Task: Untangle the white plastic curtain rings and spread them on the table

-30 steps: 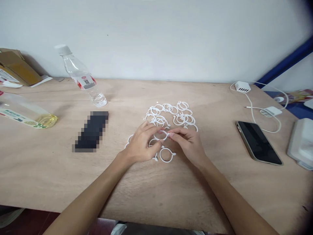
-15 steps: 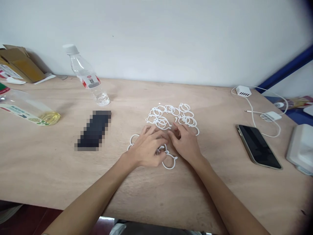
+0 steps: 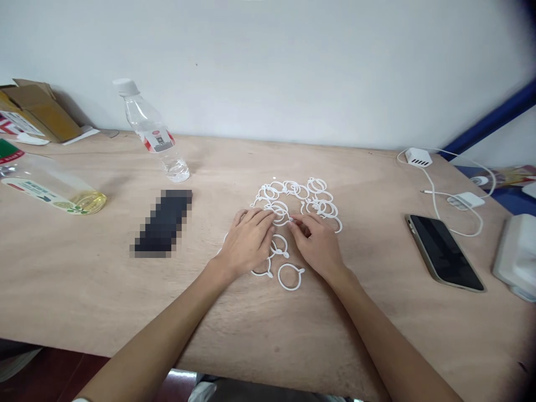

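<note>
White plastic curtain rings, each with a small eyelet, lie on the wooden table. At its eyelet, one curtain ring [image 3: 281, 224] at the near edge of the far pile is pinched between my right thumb and index finger; the rest of my right hand [image 3: 318, 244] is curled. My left hand [image 3: 248, 240] is palm down with fingers stretched forward, its fingertips at the left side of that same ring. Beneath and beside the left hand lie several more rings, partly covered by it. A single ring [image 3: 289, 277] lies apart, nearest me.
On the left stand a clear water bottle [image 3: 157, 137], a tilted bottle of yellow liquid [image 3: 54, 187] and an open cardboard box [image 3: 42, 111]. A pixelated dark object [image 3: 165, 222] lies nearer. To the right are a phone [image 3: 446, 251], a white charger with cables [image 3: 419, 157] and a white case [image 3: 517, 257].
My left hand has moved slightly forward and left, its fingers straightening toward the far pile and uncovering near rings. My right thumb and index finger have closed on a ring's eyelet.
</note>
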`<act>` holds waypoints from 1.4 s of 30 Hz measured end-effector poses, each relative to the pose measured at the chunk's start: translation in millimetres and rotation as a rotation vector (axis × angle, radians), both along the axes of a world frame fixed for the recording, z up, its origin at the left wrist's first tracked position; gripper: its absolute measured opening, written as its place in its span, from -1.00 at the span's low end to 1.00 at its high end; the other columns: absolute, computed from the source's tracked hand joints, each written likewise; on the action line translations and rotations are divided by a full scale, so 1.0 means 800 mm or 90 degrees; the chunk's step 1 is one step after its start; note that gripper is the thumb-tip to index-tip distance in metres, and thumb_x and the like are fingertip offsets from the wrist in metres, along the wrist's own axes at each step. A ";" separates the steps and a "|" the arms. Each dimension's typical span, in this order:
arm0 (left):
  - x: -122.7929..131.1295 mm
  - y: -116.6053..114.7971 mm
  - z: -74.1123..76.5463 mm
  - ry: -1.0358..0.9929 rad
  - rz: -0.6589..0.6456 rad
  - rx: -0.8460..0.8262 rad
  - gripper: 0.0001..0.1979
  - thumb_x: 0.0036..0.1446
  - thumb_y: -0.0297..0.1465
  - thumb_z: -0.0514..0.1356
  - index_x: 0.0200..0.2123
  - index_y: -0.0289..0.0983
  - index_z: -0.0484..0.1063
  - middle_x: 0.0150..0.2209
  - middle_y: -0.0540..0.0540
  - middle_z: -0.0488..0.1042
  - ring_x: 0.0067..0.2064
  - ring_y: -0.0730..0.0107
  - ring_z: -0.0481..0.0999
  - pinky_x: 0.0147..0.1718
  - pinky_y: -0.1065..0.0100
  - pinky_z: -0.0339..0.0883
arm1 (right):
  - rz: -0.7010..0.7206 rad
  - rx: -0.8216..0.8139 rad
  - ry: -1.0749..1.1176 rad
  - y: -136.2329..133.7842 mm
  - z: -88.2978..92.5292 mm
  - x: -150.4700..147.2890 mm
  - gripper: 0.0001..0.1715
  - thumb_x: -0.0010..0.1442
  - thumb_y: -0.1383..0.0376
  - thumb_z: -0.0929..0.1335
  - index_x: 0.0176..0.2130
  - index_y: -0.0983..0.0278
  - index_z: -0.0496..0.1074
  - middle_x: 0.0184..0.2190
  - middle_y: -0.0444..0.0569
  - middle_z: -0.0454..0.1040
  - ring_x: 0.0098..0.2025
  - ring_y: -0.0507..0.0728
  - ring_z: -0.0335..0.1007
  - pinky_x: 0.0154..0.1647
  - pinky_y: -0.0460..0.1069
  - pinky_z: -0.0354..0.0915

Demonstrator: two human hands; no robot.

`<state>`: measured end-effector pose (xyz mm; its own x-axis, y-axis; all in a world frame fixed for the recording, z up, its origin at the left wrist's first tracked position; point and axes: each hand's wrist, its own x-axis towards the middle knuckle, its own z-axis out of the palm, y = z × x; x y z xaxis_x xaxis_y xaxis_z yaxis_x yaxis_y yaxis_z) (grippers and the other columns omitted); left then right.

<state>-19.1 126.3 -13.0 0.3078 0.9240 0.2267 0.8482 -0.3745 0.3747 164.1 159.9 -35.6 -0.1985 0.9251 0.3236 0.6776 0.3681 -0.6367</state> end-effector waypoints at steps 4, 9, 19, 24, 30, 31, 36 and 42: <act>-0.003 0.002 -0.001 -0.040 0.063 0.011 -0.61 0.34 -0.41 -0.08 0.17 -0.29 0.30 0.23 -0.18 0.34 0.24 0.19 0.27 0.23 0.04 0.01 | -0.021 0.023 0.051 0.002 0.000 0.003 -0.74 0.24 0.18 0.29 -0.19 0.23 0.52 -0.30 0.00 0.51 -0.39 0.12 0.34 -0.23 0.08 0.32; -0.004 0.003 -0.003 -0.040 0.066 -0.007 -0.58 0.32 -0.44 -0.07 0.19 -0.31 0.30 0.22 -0.20 0.35 0.24 0.14 0.25 0.23 0.00 0.01 | -0.012 0.031 0.104 0.002 0.001 0.003 -0.77 0.22 0.18 0.32 -0.21 0.22 0.53 -0.32 -0.02 0.52 -0.39 0.11 0.36 -0.26 0.07 0.35; -0.002 0.002 -0.002 -0.083 -0.008 -0.030 -0.57 0.27 -0.55 -0.07 0.15 -0.27 0.33 0.21 -0.13 0.37 0.24 0.22 0.27 0.20 0.05 0.00 | -0.006 -0.040 0.257 -0.002 0.005 -0.005 -0.74 0.17 0.14 0.39 -0.21 0.24 0.54 -0.27 0.00 0.59 -0.27 0.16 0.51 -0.18 0.09 0.43; -0.003 0.003 -0.001 -0.093 0.021 -0.042 -0.57 0.26 -0.57 -0.07 0.13 -0.27 0.33 0.21 -0.14 0.36 0.23 0.23 0.27 0.18 0.07 -0.01 | -0.015 -0.090 0.348 -0.001 0.007 -0.005 -0.72 0.12 0.14 0.43 -0.21 0.25 0.54 -0.25 0.00 0.58 -0.21 0.15 0.51 -0.11 0.09 0.45; -0.002 0.001 0.000 -0.061 -0.011 -0.052 -0.59 0.30 -0.54 -0.07 0.13 -0.22 0.37 0.18 -0.07 0.39 0.21 0.24 0.26 0.16 0.08 0.00 | 0.002 -0.143 0.435 0.000 0.007 -0.005 -0.72 0.04 0.14 0.48 -0.25 0.24 0.54 -0.27 -0.02 0.58 -0.23 0.15 0.52 -0.11 0.10 0.47; -0.001 0.001 0.000 -0.059 -0.008 -0.054 -0.59 0.30 -0.54 -0.06 0.13 -0.21 0.37 0.18 -0.06 0.39 0.20 0.24 0.26 0.16 0.08 0.01 | 0.006 -0.148 0.445 0.000 0.008 -0.006 -0.72 0.03 0.15 0.49 -0.27 0.24 0.55 -0.28 -0.02 0.58 -0.23 0.15 0.52 -0.11 0.10 0.47; -0.001 0.002 0.001 -0.068 0.016 -0.055 -0.59 0.30 -0.52 -0.05 0.14 -0.19 0.37 0.18 -0.04 0.39 0.20 0.23 0.27 0.16 0.05 0.03 | 0.013 -0.155 0.489 -0.004 0.014 -0.009 -0.76 -0.03 0.19 0.51 -0.31 0.22 0.56 -0.30 -0.05 0.58 -0.22 0.15 0.51 -0.08 0.09 0.45; -0.001 0.002 -0.001 -0.133 0.050 -0.028 -0.62 0.26 -0.47 0.02 0.14 -0.25 0.31 0.17 -0.11 0.40 0.19 0.22 0.32 0.18 0.04 0.03 | 0.019 -0.192 0.572 -0.005 0.019 -0.007 -0.77 -0.05 0.21 0.54 -0.32 0.19 0.58 -0.33 -0.10 0.58 -0.28 0.10 0.48 -0.07 0.10 0.42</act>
<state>-20.3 127.8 -13.5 0.1848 0.9539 0.2365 0.7759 -0.2893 0.5606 158.3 156.3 -20.5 -0.0162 0.9933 0.1146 -0.1202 0.1119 -0.9864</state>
